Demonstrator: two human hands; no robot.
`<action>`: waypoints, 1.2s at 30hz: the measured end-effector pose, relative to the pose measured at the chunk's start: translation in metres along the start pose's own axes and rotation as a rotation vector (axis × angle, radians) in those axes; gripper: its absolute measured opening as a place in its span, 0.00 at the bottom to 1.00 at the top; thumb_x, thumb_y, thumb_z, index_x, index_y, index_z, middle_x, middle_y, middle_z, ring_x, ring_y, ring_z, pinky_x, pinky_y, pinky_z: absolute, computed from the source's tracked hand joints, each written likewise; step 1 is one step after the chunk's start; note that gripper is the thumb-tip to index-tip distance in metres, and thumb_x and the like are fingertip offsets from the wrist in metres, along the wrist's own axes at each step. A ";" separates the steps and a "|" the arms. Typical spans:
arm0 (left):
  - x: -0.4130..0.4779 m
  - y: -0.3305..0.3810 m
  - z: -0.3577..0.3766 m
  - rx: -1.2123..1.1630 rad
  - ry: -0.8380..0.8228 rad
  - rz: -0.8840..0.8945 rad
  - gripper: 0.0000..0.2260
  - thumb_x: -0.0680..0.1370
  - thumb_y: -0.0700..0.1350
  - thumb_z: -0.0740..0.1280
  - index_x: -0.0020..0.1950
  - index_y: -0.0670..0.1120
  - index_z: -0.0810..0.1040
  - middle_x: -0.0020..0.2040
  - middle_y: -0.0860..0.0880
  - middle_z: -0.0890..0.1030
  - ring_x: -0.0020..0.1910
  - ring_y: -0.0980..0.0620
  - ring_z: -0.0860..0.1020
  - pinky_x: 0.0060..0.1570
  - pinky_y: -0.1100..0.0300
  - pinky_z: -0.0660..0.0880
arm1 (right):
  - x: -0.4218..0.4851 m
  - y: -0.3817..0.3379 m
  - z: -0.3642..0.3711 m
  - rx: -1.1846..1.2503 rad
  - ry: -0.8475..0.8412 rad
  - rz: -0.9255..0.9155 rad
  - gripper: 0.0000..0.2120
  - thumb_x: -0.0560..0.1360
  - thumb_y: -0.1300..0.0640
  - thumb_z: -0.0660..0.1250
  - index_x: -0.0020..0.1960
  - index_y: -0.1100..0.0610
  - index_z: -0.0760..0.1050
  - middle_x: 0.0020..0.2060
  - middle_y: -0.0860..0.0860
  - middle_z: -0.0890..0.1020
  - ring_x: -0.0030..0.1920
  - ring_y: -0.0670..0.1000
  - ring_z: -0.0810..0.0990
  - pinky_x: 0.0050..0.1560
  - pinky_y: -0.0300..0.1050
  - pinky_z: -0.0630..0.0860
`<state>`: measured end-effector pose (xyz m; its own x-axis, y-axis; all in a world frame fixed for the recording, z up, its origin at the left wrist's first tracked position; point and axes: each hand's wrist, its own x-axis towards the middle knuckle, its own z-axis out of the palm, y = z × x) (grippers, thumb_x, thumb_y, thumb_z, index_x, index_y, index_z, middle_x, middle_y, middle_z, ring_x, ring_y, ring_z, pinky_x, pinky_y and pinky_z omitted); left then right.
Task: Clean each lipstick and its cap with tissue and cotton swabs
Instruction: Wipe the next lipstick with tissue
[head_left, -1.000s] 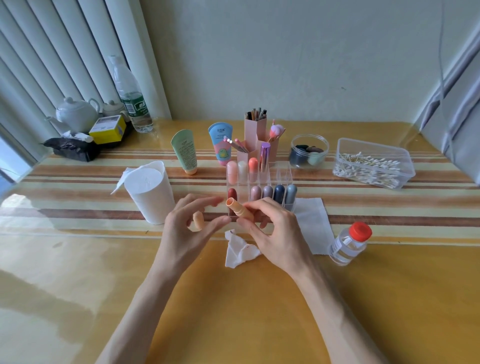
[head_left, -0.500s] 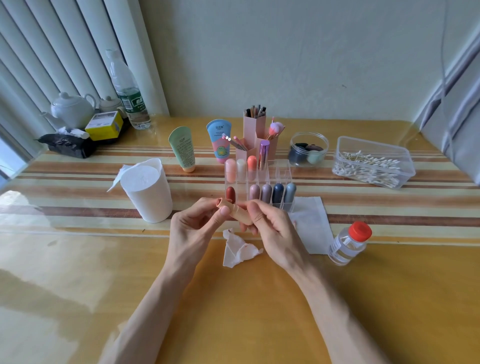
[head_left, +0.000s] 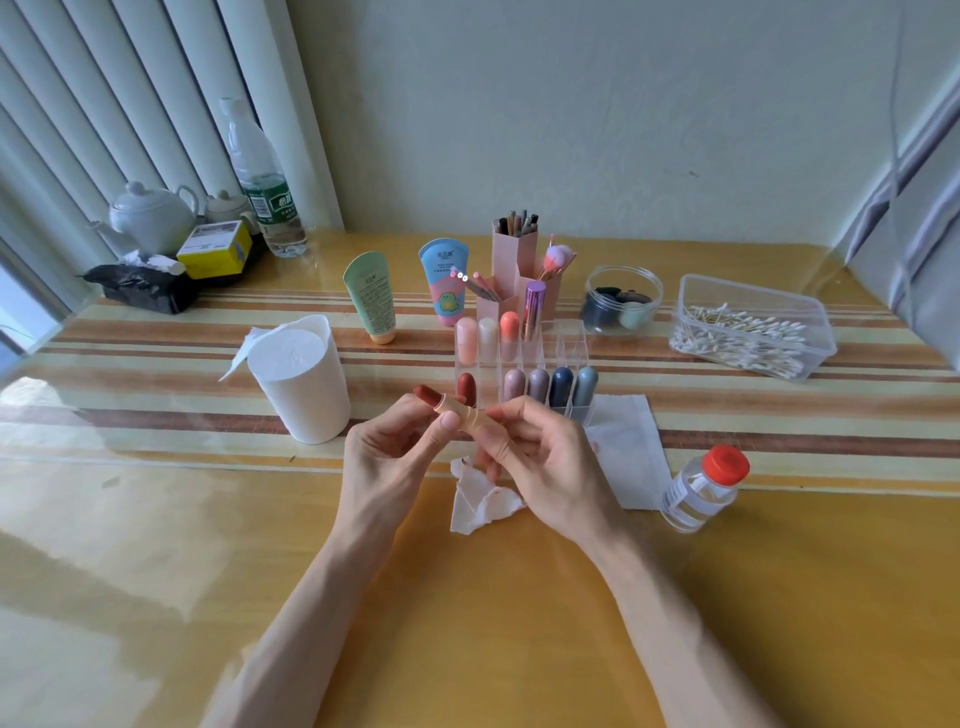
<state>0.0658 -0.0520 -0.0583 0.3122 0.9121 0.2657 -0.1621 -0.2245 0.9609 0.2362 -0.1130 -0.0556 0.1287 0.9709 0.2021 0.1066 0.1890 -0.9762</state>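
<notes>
I hold a peach lipstick (head_left: 458, 411) tilted above the table, just in front of the organizer. Its dark red bullet (head_left: 427, 395) sticks out at the upper left end. My left hand (head_left: 387, 457) grips the upper tube, thumb on top. The base is pinched by my right hand (head_left: 543, 460). I cannot see its cap. A crumpled tissue (head_left: 480, 501) with a red smear lies under my hands. Cotton swabs fill a clear box (head_left: 753, 332) at the far right. Several capped lipsticks stand in a clear organizer (head_left: 566, 343).
A white cup of tissue roll (head_left: 306, 384) stands left of my hands. A flat tissue (head_left: 628, 452) and a red-capped clear bottle (head_left: 704, 491) lie to the right. Two tubes, pink brush holders and a jar of sponges stand behind the organizer. A teapot, boxes and water bottle sit far left.
My left hand has closed in on the tube's open end and now grips it. The red bullet has risen out of the tube, which looked hollow before.
</notes>
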 end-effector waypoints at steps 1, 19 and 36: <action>-0.001 0.001 0.001 0.004 0.008 0.004 0.06 0.80 0.41 0.72 0.50 0.39 0.87 0.49 0.34 0.84 0.50 0.48 0.82 0.57 0.54 0.78 | 0.000 0.001 0.000 -0.009 -0.010 0.006 0.09 0.82 0.56 0.70 0.57 0.61 0.81 0.38 0.54 0.86 0.37 0.51 0.84 0.43 0.46 0.82; 0.002 -0.001 -0.001 0.017 0.059 0.009 0.11 0.80 0.41 0.71 0.54 0.32 0.82 0.48 0.40 0.87 0.42 0.54 0.83 0.44 0.63 0.77 | -0.007 0.000 -0.035 -0.479 -0.390 0.161 0.22 0.65 0.46 0.86 0.57 0.44 0.84 0.55 0.41 0.82 0.59 0.41 0.80 0.61 0.38 0.76; -0.001 -0.002 -0.004 -0.129 -0.151 -0.105 0.14 0.83 0.49 0.68 0.58 0.38 0.81 0.45 0.33 0.80 0.39 0.43 0.72 0.39 0.58 0.71 | 0.002 0.004 -0.031 -0.365 0.207 -0.124 0.05 0.84 0.55 0.68 0.53 0.54 0.81 0.32 0.50 0.81 0.33 0.52 0.82 0.35 0.60 0.79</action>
<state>0.0617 -0.0513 -0.0614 0.4685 0.8643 0.1828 -0.2365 -0.0766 0.9686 0.2670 -0.1152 -0.0563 0.2837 0.8870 0.3642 0.4708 0.2021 -0.8588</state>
